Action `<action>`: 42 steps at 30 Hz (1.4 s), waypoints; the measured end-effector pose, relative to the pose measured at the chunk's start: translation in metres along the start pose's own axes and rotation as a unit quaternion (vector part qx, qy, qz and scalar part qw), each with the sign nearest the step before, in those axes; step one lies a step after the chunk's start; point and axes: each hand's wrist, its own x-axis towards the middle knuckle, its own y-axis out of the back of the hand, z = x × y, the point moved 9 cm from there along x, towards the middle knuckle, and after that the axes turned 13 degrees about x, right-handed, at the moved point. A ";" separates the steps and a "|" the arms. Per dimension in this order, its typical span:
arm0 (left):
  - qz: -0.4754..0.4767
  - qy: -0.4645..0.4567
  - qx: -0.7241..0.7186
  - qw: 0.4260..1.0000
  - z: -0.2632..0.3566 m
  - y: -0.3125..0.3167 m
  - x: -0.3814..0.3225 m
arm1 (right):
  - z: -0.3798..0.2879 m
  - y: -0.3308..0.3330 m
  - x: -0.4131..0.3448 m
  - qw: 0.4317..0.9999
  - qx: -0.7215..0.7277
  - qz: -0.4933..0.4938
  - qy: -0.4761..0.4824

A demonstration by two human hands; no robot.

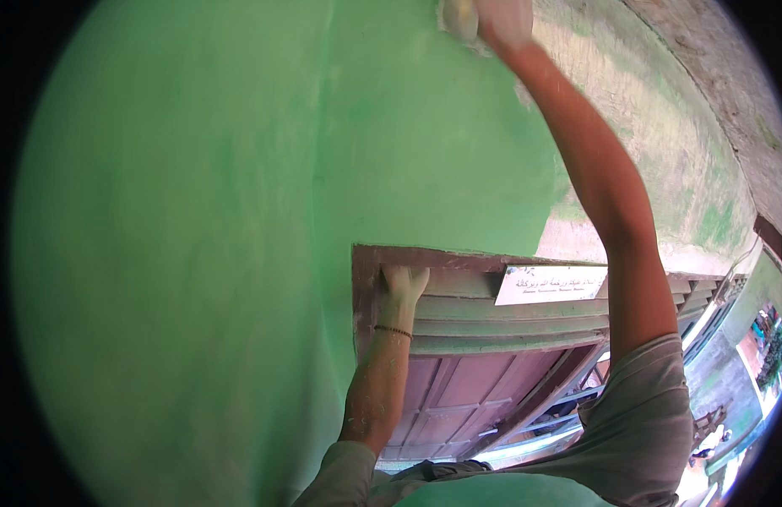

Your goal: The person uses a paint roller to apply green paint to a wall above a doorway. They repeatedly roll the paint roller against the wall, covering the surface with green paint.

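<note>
My right hand (pixel 505 22) is raised high at the top edge, blurred, against the green painted wall (pixel 429 146). Beside its fingers is a pale yellowish object (pixel 459 19), partly cut off by the frame; it appears to be in the hand, but its kind is unclear. My left hand (pixel 403 279) grips the brown wooden frame (pixel 422 256) above the louvred slats, near the frame's upper left corner; its fingertips are hidden. A beaded bracelet (pixel 393 330) circles the left wrist, and the forearm bears pale specks.
A white sign with writing (pixel 549 284) hangs on the frame, right of my left hand. Below the slats is a panelled wooden door (pixel 454 405). Bare, patchy wall (pixel 657 139) lies at the right, under a rough ceiling (pixel 733 63). A bright opening (pixel 771 348) shows far right.
</note>
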 end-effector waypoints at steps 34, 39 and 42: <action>0.016 0.061 -0.159 0.985 -0.008 -0.003 -0.003 | 0.053 0.020 0.062 0.996 -0.077 0.038 -0.027; 0.030 0.066 -0.167 0.983 -0.006 -0.005 -0.005 | 0.065 0.012 0.070 0.998 -0.063 0.009 0.003; 0.039 0.068 -0.170 0.982 -0.012 0.001 -0.005 | 0.065 0.018 0.070 0.996 -0.077 0.038 -0.005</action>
